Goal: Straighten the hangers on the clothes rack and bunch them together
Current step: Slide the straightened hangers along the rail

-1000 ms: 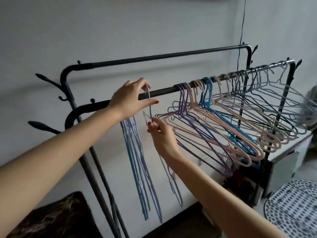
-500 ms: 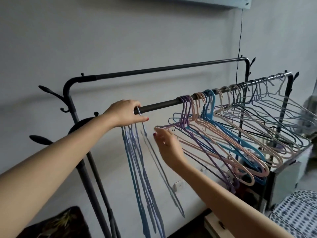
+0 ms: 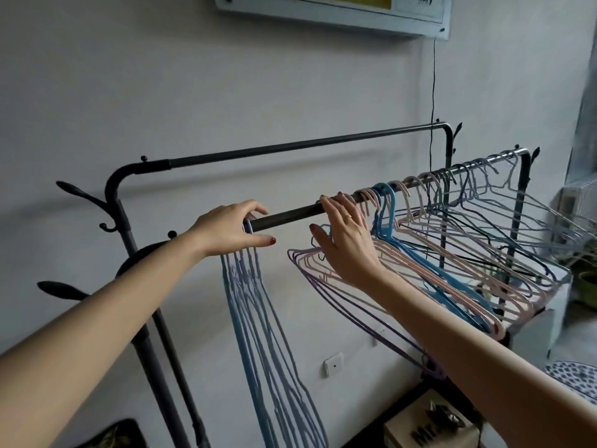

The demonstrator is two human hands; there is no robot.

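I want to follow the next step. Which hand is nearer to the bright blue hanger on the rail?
Right. The right hand is on the rail just left of the bright blue hanger; the left hand is farther left, at the straightened bunch.

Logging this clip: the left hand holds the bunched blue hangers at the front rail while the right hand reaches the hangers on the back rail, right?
Not quite. The head view shows the right hand at the splayed hangers on the same front rail, not the back rail. The left hand does hold the bunched blue hangers.
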